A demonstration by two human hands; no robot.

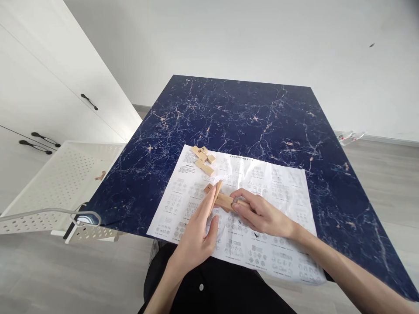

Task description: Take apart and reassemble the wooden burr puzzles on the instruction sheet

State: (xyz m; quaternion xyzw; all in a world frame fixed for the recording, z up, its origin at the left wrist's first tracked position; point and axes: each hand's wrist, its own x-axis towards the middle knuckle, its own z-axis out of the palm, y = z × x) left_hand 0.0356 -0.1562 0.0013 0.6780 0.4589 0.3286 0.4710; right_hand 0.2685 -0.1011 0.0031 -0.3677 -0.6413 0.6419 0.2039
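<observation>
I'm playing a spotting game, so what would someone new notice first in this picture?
Probably the dark blue table, with pale veins like lightning, filling the middle of the view. Next comes the white printed sheet at its near edge, where the right hand grips wooden pieces and the left hand rests against them. Some loose blocks lie near the sheet's far left corner.

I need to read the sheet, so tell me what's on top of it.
Blocks lie near the sheet's far left corner. Over its middle, the right hand holds more blocks; the left hand touches them. Whatever is under these is hidden.
</observation>
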